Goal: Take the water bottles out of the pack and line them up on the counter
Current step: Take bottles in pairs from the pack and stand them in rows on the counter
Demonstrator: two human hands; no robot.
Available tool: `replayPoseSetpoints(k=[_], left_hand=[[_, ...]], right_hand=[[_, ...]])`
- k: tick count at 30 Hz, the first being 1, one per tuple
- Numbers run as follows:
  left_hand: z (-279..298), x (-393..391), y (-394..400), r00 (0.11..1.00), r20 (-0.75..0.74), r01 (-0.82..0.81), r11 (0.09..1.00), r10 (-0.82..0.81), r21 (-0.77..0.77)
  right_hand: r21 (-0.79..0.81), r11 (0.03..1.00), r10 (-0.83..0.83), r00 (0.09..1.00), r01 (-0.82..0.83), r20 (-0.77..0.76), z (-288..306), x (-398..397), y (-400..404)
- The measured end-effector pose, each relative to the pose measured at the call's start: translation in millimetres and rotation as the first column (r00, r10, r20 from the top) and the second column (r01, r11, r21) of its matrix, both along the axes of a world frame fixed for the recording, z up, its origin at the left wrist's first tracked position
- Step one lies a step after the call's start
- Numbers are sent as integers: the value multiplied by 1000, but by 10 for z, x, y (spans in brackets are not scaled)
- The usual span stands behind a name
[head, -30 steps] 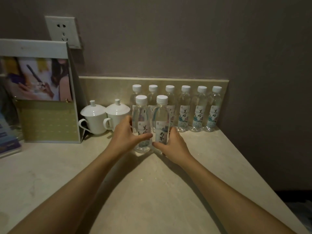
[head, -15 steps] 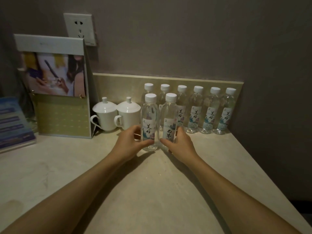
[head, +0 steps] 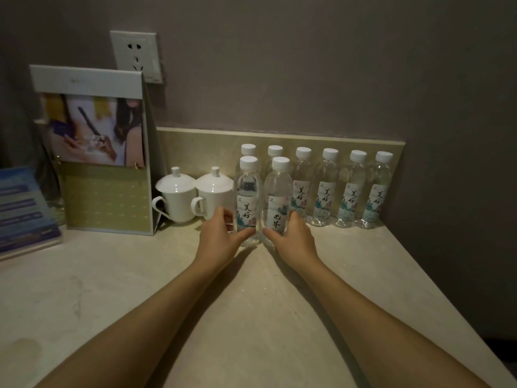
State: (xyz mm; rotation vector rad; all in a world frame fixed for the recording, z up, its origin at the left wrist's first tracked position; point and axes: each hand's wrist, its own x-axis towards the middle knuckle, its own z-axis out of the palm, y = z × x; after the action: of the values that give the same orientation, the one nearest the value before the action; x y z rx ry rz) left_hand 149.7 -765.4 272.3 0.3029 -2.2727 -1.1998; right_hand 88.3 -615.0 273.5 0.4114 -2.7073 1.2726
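Clear plastic is what both hands are working with: the left hand is gripping the lower body of the left front bottle, thumb across its front, and the right hand is gripping the right front bottle the same way. These two are standing upright and almost touching, just in front of the back row of six bottles lined along the backsplash in the centre and right of the frame. No pack is in view.

Judging from this, the main risk is tipping. The bottles are tall, narrow and light-walled, and being held low down, so a quick shove could be toppling one into the row behind and knocking several over in turn. A squeeze that is too hard could be denting the thin wall. To the left, the two lidded white cups are sitting just beside the left hand, so a sideways sweep of that wrist could be bumping a cup or rattling its lid.

Pale, stone-like tabletop is stretching toward the bottom of the frame, with a faint stain at lower left. A standing brochure holder is occupying the left, a wall socket sitting above it, and blue leaflets lying at the far left edge. The room is dim, with dull grey walls.
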Motion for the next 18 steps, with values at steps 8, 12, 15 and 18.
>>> replayPoseSetpoints(k=[8, 12, 15, 18], left_hand=[[-77, -115, -22, 996, -80, -34, 999, 36, 28], [-82, -150, -20, 994, -99, -39, 999, 42, 30], [-74, -166, -24, 994, -101, -28, 999, 31, 30], [-75, -189, -27, 993, -112, -43, 999, 45, 26]], right_hand=[[53, 998, -28, 999, 30, -30, -4, -78, -81], [68, 996, -51, 998, 54, -40, -23, -106, -109], [86, 995, -56, 998, 59, -38, -11, -138, -130], [93, 995, -43, 998, 47, -48, -10, -145, -135]])
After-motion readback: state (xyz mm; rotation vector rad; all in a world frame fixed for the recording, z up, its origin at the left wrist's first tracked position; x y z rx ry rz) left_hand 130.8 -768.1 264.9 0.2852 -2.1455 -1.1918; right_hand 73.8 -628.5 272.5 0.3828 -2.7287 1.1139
